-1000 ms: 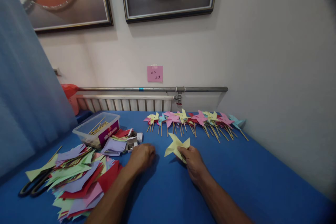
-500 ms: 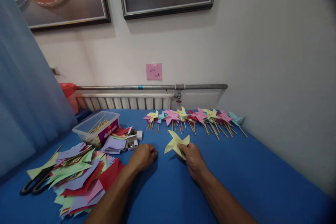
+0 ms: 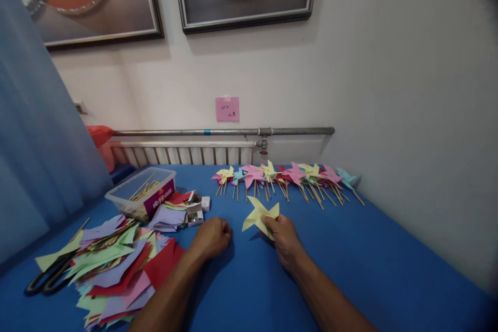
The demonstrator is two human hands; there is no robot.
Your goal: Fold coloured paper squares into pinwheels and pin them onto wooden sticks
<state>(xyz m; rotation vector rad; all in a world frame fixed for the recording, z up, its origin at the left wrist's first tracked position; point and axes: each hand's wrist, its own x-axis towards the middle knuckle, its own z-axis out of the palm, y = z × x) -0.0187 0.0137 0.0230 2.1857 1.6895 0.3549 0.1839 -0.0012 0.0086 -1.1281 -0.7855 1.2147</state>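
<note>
A pale yellow paper pinwheel [image 3: 257,216] is pinched at its middle by my right hand [image 3: 285,238], thumb on top; no stick shows on it. To its left, my left hand [image 3: 213,237] rests closed on the blue table [image 3: 249,280], its fingers curled in; whether anything is inside them is hidden. Just beyond that hand lie small open boxes [image 3: 194,213] with tiny metal pieces. Along the back, a row of finished pinwheels [image 3: 254,176] in pink, yellow, red and blue lies with wooden sticks pointing toward me.
At left, a heap of coloured paper sheets [image 3: 116,270] lies beside black-handled scissors [image 3: 54,276]. Behind it stands a clear plastic box [image 3: 128,198] holding wooden sticks. Purple paper squares [image 3: 168,218] sit near the boxes. A radiator [image 3: 182,153] and metal pipe [image 3: 229,132] run behind the table.
The view has tilted up slightly, so everything sits a little lower. My hands hold nearly the same pose, the right one still on the yellow pinwheel.
</note>
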